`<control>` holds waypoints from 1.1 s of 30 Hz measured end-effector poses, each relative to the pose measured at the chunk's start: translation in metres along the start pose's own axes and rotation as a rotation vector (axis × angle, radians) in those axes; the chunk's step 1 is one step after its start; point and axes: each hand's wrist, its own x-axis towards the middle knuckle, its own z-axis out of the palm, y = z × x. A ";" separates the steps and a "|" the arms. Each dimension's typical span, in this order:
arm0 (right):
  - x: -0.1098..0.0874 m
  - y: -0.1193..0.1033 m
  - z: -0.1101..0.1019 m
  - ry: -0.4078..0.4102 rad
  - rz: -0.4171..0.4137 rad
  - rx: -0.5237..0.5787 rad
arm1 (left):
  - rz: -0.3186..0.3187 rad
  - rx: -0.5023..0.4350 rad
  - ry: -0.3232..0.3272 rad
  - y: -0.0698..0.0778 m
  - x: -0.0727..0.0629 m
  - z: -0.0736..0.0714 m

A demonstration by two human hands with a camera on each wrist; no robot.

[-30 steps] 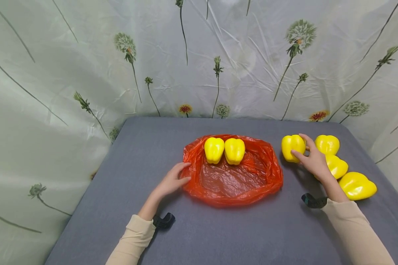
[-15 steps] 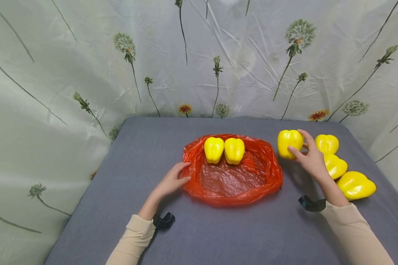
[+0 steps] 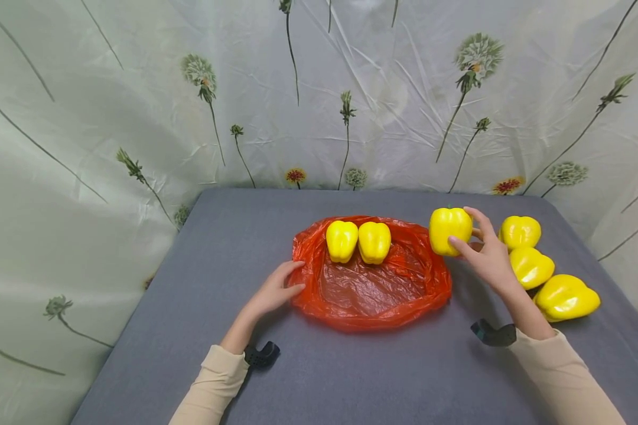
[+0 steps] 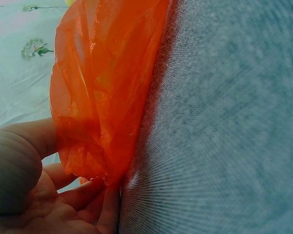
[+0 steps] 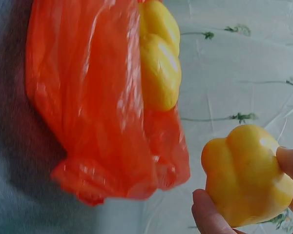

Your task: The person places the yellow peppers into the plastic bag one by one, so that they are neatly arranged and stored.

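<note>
A red plastic bag (image 3: 372,321) lies on the grey table with its mouth spread wide. Inside, along its far side, two yellow bell peppers (image 3: 342,242) stand side by side. My left hand (image 3: 270,293) holds the bag's left edge between thumb and fingers; in the left wrist view the thin plastic (image 4: 107,92) partly covers the fingertips. My right hand (image 3: 491,257) grips another yellow bell pepper (image 3: 446,230) by its right side, raised above the table near the bag's right rim. In the right wrist view this pepper (image 5: 246,175) sits between thumb and fingers, apart from the bag.
Three more yellow bell peppers lie right of the bag: one farther back (image 3: 521,231), one in the middle (image 3: 533,267) and one nearest (image 3: 567,298). Behind the grey table (image 3: 372,378) hangs a pale curtain (image 3: 404,118) with printed dandelions.
My right hand has lifted its bell pepper off the table and carried it left, closer to the bag's right rim. My left hand and the bag have stayed in place.
</note>
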 end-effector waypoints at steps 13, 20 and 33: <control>-0.003 -0.009 0.027 -0.232 0.014 -0.136 | -0.003 0.005 -0.002 0.000 -0.001 0.001; 0.000 -0.004 0.045 -0.278 0.032 -0.151 | -0.002 -0.005 0.006 0.003 -0.001 0.000; 0.007 0.009 0.057 -0.282 0.082 -0.164 | -0.002 0.009 -0.005 0.003 -0.001 -0.001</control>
